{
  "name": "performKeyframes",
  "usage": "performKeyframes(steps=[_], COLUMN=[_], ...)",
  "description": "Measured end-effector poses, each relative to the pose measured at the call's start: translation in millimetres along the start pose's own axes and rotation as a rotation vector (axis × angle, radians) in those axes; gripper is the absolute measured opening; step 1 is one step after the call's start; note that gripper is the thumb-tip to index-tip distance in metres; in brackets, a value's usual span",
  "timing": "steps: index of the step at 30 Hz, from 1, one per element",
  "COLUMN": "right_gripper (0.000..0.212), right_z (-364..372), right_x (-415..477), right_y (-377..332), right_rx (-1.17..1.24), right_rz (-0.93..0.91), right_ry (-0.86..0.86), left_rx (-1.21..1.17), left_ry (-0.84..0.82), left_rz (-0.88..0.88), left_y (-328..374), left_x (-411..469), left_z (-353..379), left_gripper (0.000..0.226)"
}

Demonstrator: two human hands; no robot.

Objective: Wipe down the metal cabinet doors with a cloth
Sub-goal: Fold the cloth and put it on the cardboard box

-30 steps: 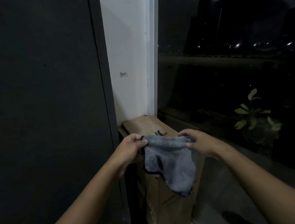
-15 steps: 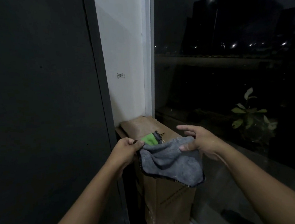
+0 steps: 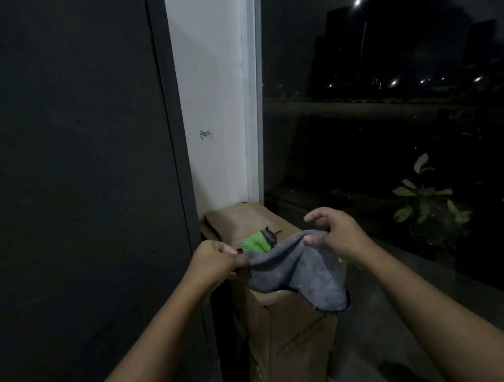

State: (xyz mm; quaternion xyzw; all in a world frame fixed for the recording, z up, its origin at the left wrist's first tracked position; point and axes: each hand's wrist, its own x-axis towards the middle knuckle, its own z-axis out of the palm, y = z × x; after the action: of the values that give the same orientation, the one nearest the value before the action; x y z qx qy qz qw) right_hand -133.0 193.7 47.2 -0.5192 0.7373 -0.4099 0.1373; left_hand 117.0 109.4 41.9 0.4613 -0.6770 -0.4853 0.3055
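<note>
Dim indoor corner at night, with a tall brown cardboard box [image 3: 286, 338] taken as the landmark. Left of the box rises a flat, matte, dark grey metal cabinet door [image 3: 62, 175], its straight vertical edge standing just beside the box. Behind the box runs a narrow strip of smooth white wall [image 3: 213, 103] carrying one small metallic fitting [image 3: 205, 134], too small to identify. Right of the box is a large window pane [image 3: 392, 149], glossy and dark, showing scattered points of light and a leafy plant [image 3: 426, 201]. Faint printed lines cross the front of the box; they are too dim to read. On the box's flat top lies a bright green fabric item [image 3: 255, 242], touching a small dark object [image 3: 268, 234] whose shape is unclear. A grey cloth [image 3: 305, 271], soft and napped with a dark stitched border, is held spread above the box's near top edge and hangs down over its front. The left hand [image 3: 217, 263], fingers curled, pinches the cloth's left corner just beside the cabinet door's edge. The right hand [image 3: 335, 232] pinches the cloth's upper right edge between thumb and fingers, its index finger loosely raised above the fabric. The cloth is apart from the cabinet door.
</note>
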Motion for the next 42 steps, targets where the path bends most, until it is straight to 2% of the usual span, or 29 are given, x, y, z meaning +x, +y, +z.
performKeyframes(steps=[2,3,5,6,8,9,11,15,18,20,22,27,30,32,33,35,37,39,40,42], right_gripper=[0.052,0.057,0.061,0.059,0.054,0.053,0.051,0.042,0.028,0.027,0.026,0.029,0.030,0.032,0.031,0.029,0.027,0.024,0.021,0.014], right_z=[-2.9,-4.3,-4.2,-3.2,0.0,1.8,6.2,9.6,13.8,22.2,30.9,46.1,56.4,61.4,63.5,65.2,64.4,62.8,61.9,57.4], right_x=[0.1,0.6,2.2,2.8,3.5,3.3,2.3,2.3,0.6,0.2,2.1,7.8,17.7,27.0,32.2,42.0,50.1,62.4,70.8,90.6], right_y=[-6.2,-9.0,-13.8,-15.7,-17.7,-18.3,-19.6,-29.9,-38.5,-40.7,-43.6,-53.6,-44.4,-38.6,-37.3,-36.6,-35.9,-31.5,-25.7,-10.3], right_rx=[0.118,0.146,0.168,0.161,0.106,0.049,-0.136,-0.621,-0.940,-0.982,-0.920,-0.606,-0.311,-0.126,-0.030,0.218,0.455,0.570,0.601,0.550], right_rz=[0.040,0.042,0.024,0.008,-0.041,-0.080,-0.163,-0.272,-0.325,-0.267,-0.169,0.005,0.037,0.054,0.069,0.149,0.272,0.263,0.221,0.100], right_ry=[-0.028,-0.043,-0.061,-0.062,-0.058,-0.064,-0.083,-0.115,-0.011,0.049,0.045,-0.080,-0.079,-0.072,-0.068,-0.101,-0.239,-0.333,-0.311,-0.140], left_rx=[-0.085,-0.109,-0.002,0.111,0.270,0.315,0.438,0.756,0.771,0.648,0.504,0.400,0.251,0.082,0.027,0.062,0.028,-0.158,-0.257,-0.434], left_ry=[-0.025,-0.043,-0.105,-0.165,-0.262,-0.258,-0.152,0.117,0.190,0.233,0.255,0.198,0.101,0.016,-0.029,-0.067,-0.060,-0.047,-0.041,-0.033], left_rz=[-0.023,-0.035,-0.003,0.045,0.107,0.131,0.189,0.291,0.328,0.336,0.317,0.336,0.367,0.286,0.229,0.161,0.164,0.131,0.100,0.052], left_y=[2.1,2.1,1.0,1.1,-0.3,0.0,1.4,5.9,5.5,5.9,6.0,-2.3,-6.6,-9.2,-10.1,-15.7,-20.6,-22.5,-22.2,-20.3], left_x=[-2.0,-3.8,-4.6,-5.5,-6.6,-7.0,-7.2,-6.3,-2.0,1.4,5.7,21.9,31.7,39.7,43.3,52.4,62.0,73.5,79.9,95.6], left_z=[-2.9,-4.2,-9.6,-12.8,-16.3,-15.8,-12.3,-7.7,-2.4,2.6,8.6,30.7,43.1,48.0,48.7,51.7,57.7,65.5,68.1,69.4], left_gripper=[0.022,0.033,0.061,0.062,0.044,0.034,0.016,0.027,0.026,0.026,0.025,0.028,0.026,0.018,0.021,0.041,0.042,0.033,0.030,0.025])
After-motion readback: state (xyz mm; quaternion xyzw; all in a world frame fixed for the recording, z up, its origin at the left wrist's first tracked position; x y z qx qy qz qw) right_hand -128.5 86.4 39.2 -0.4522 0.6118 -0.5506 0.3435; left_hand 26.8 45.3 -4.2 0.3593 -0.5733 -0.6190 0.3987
